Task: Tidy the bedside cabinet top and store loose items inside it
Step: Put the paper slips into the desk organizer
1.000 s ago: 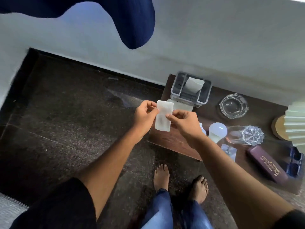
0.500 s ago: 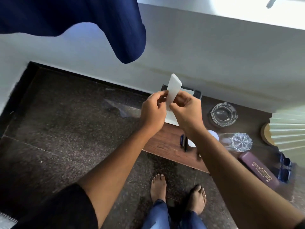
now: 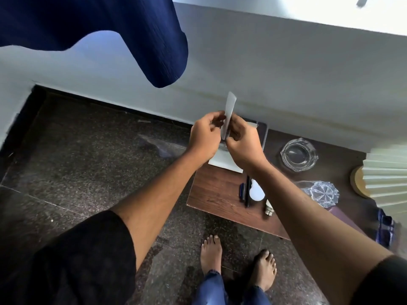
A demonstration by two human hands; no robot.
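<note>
The wooden bedside cabinet top [image 3: 218, 194] stands against the white wall, carrying a pleated paper fan [image 3: 389, 179], a round glass ashtray [image 3: 299, 154], a cut-glass piece [image 3: 323, 193], a white bulb [image 3: 256, 192] and two dark pens [image 3: 245, 191] (lying side by side, just left of the bulb). Above its far left corner, the left hand [image 3: 204, 137] and right hand [image 3: 244, 143] are both pinched on a folded white tissue [image 3: 229, 111], held upright between them.
</note>
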